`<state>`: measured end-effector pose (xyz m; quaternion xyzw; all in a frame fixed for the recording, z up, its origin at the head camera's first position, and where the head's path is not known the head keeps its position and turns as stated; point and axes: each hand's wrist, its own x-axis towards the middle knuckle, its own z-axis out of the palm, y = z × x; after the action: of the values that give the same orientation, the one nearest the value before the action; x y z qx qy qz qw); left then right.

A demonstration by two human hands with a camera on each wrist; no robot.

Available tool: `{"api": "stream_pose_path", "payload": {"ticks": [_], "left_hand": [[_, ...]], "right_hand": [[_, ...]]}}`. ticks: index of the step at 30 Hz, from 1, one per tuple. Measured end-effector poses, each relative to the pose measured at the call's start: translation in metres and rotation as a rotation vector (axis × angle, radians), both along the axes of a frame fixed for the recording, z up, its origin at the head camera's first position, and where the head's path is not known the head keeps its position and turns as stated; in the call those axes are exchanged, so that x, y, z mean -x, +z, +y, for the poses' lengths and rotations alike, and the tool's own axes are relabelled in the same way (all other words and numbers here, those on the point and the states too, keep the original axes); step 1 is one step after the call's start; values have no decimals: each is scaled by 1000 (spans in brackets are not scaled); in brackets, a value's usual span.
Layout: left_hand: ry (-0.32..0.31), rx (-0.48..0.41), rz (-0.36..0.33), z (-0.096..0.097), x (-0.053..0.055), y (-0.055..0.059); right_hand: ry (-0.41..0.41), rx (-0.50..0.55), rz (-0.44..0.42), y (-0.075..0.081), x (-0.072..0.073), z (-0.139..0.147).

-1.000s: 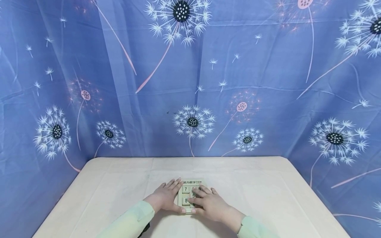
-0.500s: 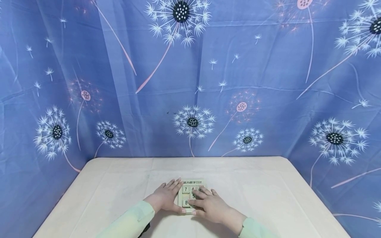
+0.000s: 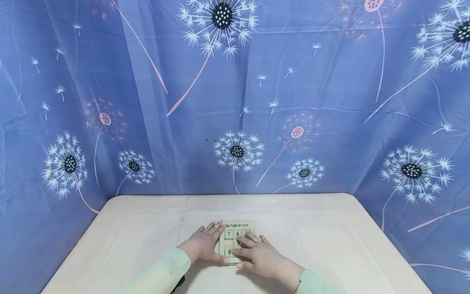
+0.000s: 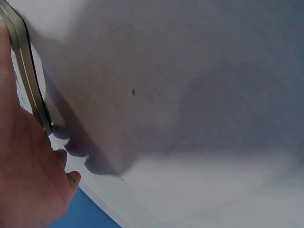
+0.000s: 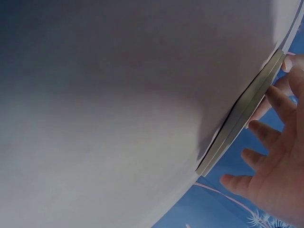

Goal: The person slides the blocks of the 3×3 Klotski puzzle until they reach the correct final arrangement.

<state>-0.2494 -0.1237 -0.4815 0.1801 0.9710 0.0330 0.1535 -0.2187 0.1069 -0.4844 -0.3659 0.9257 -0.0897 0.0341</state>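
Note:
A pale green number sliding puzzle [image 3: 236, 225] lies flat on the table in the head view. Tiles 7 [image 3: 229, 233] and 4 [image 3: 237, 233] sit in its top row, tile 8 [image 3: 229, 252] at lower left, with a gap between 7 and 8. My left hand [image 3: 204, 243] rests along the left edge, fingers straight, thumb at the near left corner. From the right, my right hand [image 3: 261, 255] reaches over the board. Its fingertips touch the tiles and cover most of the right columns. Both wrist views show the puzzle's side edge [image 4: 31, 78] beside the hands.
A cream cloth covers the table [image 3: 147, 228]. Behind and at both sides hangs a blue curtain [image 3: 191, 143] with dandelion prints. Light green sleeves [image 3: 158, 271] cover both forearms.
Tile 8 has slid slightly toward me, widening the gap under 7. The right hand's fingers have shifted a little, showing more of tile 4. The left hand has stayed in place.

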Motion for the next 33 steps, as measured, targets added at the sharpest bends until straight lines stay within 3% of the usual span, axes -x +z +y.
{"api": "stream_pose_path", "payload": {"ticks": [12, 18, 27, 33], "left_hand": [[-4, -16, 3, -1, -1, 1], [-4, -17, 5, -1, 0, 1], [-10, -11, 2, 0, 0, 0], [-5, 6, -6, 0, 0, 1]], "right_hand": [[17, -5, 4, 3, 0, 0], [38, 7, 25, 3, 7, 1], [-27, 62, -24, 4, 19, -4], [-97, 20, -45, 5, 27, -12]]}}
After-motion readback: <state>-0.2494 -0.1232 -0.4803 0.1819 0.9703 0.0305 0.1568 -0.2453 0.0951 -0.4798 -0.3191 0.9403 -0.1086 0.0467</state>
